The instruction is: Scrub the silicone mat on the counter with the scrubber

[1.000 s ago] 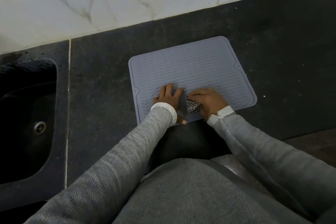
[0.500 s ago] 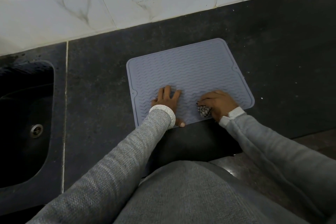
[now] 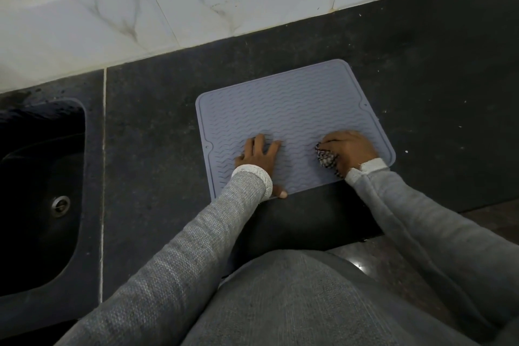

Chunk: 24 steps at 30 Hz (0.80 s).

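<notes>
A grey-blue silicone mat (image 3: 286, 109) with a wavy ribbed surface lies flat on the dark counter (image 3: 157, 132). My left hand (image 3: 259, 156) presses flat on the mat's near left part, fingers spread, thumb at the near edge. My right hand (image 3: 349, 149) rests on the mat's near right corner, fingers curled around a dark speckled scrubber (image 3: 325, 159), which touches the mat. Most of the scrubber is hidden under my palm.
A black sink (image 3: 39, 191) with a metal drain (image 3: 60, 205) is set into the counter at the left. A white marble-pattern tiled wall (image 3: 196, 8) rises behind the counter. The counter's front edge runs just below the mat.
My right hand has slid the scrubber to the right along the mat's near edge, away from my left hand. The left hand has stayed pressed in place.
</notes>
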{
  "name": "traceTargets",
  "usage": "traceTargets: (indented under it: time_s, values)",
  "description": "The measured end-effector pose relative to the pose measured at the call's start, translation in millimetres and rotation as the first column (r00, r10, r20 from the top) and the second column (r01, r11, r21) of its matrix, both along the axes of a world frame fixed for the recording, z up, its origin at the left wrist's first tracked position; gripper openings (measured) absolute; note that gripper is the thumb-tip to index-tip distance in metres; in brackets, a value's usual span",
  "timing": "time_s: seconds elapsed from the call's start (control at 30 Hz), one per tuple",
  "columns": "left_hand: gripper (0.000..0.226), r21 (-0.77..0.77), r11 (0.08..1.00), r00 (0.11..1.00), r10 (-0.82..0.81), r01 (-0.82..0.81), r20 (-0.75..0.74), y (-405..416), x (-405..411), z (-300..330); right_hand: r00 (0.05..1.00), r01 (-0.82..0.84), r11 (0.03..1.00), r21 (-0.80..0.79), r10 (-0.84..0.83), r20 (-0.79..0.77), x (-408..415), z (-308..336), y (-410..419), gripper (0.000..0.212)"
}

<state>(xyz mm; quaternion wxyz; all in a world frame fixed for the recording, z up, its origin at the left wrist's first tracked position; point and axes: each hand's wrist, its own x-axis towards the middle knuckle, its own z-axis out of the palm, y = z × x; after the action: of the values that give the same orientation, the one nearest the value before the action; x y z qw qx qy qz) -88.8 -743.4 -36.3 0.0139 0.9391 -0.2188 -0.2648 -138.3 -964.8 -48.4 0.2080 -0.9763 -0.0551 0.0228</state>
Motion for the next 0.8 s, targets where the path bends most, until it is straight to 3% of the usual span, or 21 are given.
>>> traceTargets:
  time_s: [0.17,0.3,0.43,0.63,0.73,0.8]
  values:
    - [0.119,0.035,0.999,1.000,-0.001,0.000,0.016,-3,0,-2,0.977,-0.104,0.988,0.115,0.079,0.196,14,15,41,0.026]
    - [0.121,0.052,0.999,1.000,-0.006,0.005,0.012,-3,0,-3,0.989,-0.144,0.989,0.021,0.144,0.016,12,1,71,0.039]
    - [0.121,0.031,0.999,1.000,-0.016,0.016,0.002,0,2,-3,0.994,0.004,0.998,0.067,-0.012,0.112,3,-4,19,0.033]
    - [0.121,0.040,0.999,1.000,-0.020,0.020,0.000,-1,1,-1,0.990,0.141,0.989,0.055,-0.140,-0.021,10,5,-3,0.032]
    - [0.120,0.047,0.999,1.000,-0.021,0.020,0.012,-2,2,-2,0.996,0.059,0.991,0.124,-0.067,0.062,14,12,24,0.024]
    - [0.121,0.069,0.997,0.999,-0.024,0.022,0.034,-4,1,-3,0.999,-0.035,0.997,0.067,0.033,0.025,16,7,48,0.027]
